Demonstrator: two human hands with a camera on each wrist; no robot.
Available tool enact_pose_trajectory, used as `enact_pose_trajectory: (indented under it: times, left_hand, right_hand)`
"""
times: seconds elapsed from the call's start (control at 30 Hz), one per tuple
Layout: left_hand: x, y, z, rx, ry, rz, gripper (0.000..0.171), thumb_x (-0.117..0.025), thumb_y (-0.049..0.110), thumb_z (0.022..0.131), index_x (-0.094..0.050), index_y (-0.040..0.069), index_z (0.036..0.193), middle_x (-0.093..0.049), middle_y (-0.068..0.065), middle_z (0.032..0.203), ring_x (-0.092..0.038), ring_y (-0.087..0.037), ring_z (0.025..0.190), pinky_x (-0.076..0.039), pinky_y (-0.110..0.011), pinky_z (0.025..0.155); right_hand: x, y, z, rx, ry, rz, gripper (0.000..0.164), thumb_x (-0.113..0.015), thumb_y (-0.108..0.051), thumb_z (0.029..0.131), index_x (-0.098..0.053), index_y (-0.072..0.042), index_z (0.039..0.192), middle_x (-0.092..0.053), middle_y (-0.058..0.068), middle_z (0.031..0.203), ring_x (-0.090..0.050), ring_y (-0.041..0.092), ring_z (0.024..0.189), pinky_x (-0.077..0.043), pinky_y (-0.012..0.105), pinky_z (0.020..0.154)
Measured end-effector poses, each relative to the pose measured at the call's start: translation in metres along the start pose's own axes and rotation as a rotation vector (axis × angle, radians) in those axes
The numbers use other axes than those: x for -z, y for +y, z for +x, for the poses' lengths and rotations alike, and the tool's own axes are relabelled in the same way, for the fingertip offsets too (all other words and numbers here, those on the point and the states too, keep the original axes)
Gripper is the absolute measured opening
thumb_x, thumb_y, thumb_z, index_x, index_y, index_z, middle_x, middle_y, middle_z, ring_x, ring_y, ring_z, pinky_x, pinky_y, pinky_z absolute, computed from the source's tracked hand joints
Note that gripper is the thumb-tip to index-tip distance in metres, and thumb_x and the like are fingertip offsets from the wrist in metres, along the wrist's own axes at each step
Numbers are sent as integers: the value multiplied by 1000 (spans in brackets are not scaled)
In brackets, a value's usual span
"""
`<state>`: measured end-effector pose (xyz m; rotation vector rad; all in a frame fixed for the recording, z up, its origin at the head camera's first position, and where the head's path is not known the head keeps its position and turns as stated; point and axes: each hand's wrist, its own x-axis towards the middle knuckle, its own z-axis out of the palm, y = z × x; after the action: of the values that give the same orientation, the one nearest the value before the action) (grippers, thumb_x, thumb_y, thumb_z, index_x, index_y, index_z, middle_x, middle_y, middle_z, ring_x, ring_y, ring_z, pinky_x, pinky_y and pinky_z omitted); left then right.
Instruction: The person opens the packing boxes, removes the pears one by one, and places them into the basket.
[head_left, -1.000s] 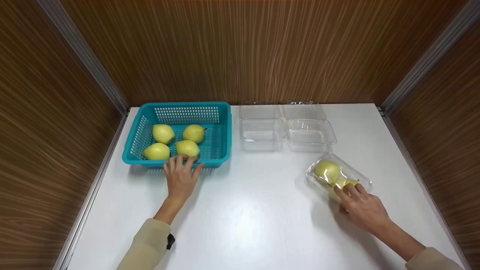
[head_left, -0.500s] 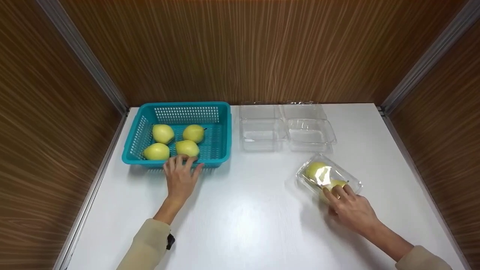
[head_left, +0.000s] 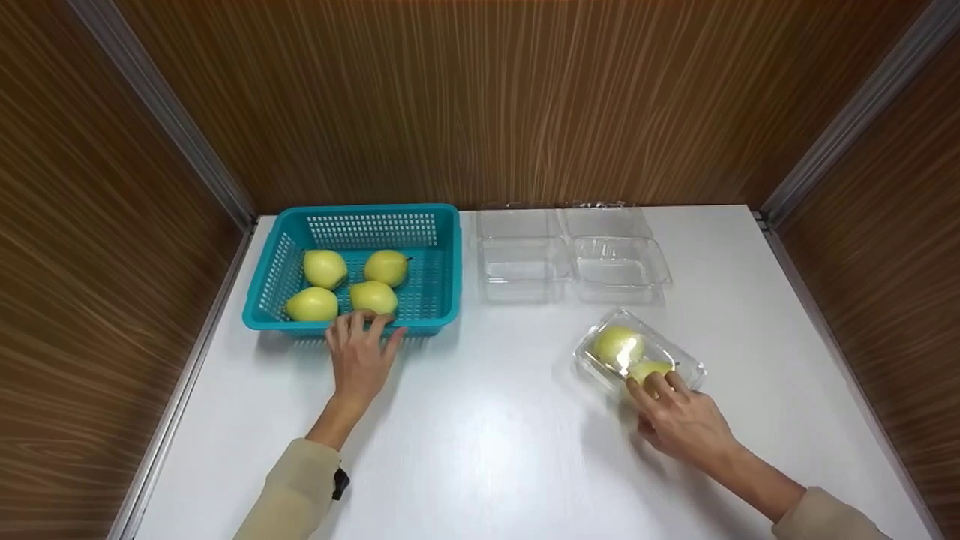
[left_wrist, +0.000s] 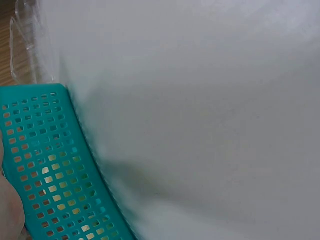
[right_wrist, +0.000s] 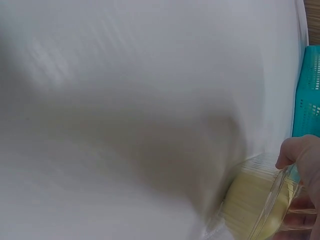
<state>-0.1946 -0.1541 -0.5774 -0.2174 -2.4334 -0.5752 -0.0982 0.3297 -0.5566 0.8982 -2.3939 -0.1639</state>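
White table [head_left: 487,450]: teal basket [head_left: 455,277] at left rear. Two open clear containers [head_left: 615,271] stand right of it; a closed clear container [head_left: 670,354] is in front of them. Left hand [head_left: 362,360] grips the basket's near rim; right hand [head_left: 682,420] grips the closed clear container. Four pears [head_left: 325,269] lie in the basket, two pears [head_left: 613,344] in the closed container

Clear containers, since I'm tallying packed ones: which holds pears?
The container in the right hand: two pears show inside; the two back containers hold none.
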Motion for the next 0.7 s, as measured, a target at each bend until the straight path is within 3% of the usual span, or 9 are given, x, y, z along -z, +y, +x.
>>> enact_pose_trajectory:
  times: [0.7]
  left_hand:
    - [-1,0,0,8,-3,-6,29,-82,35,92,-75,12,108,-62,-16,109,-51,-37,106,-40,-59,93]
  right_hand:
    - [-4,-29,25,17,-16,-3,57,-87,-24,61,-72,-12,115,-65,9,93,-63,27,79,-46,27,37]
